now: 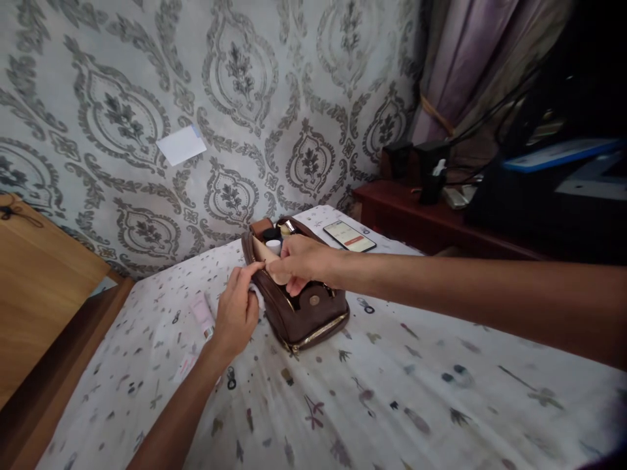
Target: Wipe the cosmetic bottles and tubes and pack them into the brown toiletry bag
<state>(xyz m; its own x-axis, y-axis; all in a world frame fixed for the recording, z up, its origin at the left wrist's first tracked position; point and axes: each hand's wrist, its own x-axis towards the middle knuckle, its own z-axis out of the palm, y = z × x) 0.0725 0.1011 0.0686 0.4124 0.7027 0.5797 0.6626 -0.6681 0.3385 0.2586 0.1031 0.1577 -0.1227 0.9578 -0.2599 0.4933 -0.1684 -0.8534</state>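
A dark brown bag (pixel 313 323) with a gold zipper lies open on the patterned sheet (pixel 372 391). Inside it are a white-capped container (pixel 273 246), a black round lid and a beige item (pixel 264 253). My right hand (pixel 301 261) reaches into the bag, its fingers closed around or against the beige item; its fingertips are partly hidden. My left hand (pixel 239 307) is at the bag's left edge, fingers bent, the index finger touching the rim near the beige item. Something white shows just behind its fingers.
A lit phone (pixel 349 235) lies behind the bag. A pink tube (pixel 202 313) and a small packet (pixel 185 367) lie on the left. A dark red table (pixel 406 212) with black devices stands at right; a wooden board (pixel 44 294) is at left.
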